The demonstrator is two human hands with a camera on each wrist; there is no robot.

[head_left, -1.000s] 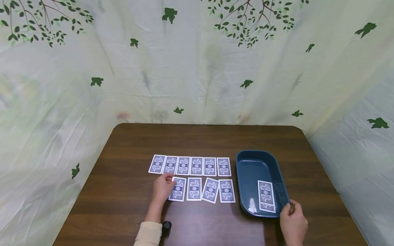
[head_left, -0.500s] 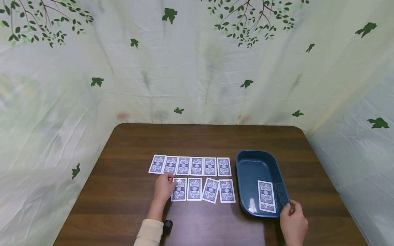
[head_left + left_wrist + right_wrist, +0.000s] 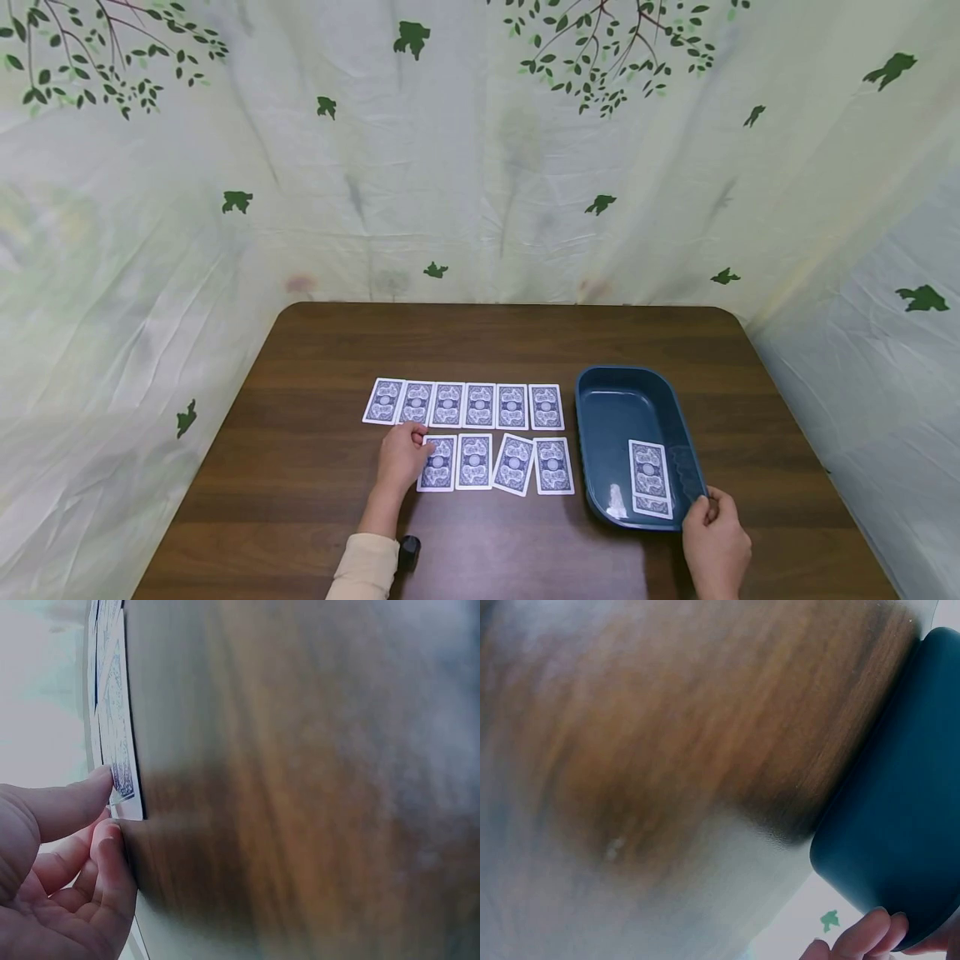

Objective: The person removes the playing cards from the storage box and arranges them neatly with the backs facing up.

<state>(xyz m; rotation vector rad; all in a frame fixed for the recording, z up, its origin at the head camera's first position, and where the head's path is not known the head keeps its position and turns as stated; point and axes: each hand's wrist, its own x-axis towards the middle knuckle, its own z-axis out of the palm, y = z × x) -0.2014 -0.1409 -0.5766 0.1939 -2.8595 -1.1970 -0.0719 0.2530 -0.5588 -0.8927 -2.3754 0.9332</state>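
Note:
My left hand is at the left end of the near row of face-down playing cards. Its thumb lies on the edge of the leftmost playing card, with the curled fingers close beside that edge; they appear to pinch it. The card lies on the table. My right hand pinches the near right corner of a dark blue tray. Two overlapping face-down cards lie inside the tray. In the right wrist view, fingertips touch the tray's outer wall.
Behind the near row runs a longer row of several face-down cards. A tilted card overlaps its right neighbour slightly. The brown wooden table reaches back to a pale leaf-print curtain.
The leftmost card of the near row has slid slightly right and straightened, up to its neighbour, with my left hand following it. My right hand and the tray have stayed put.

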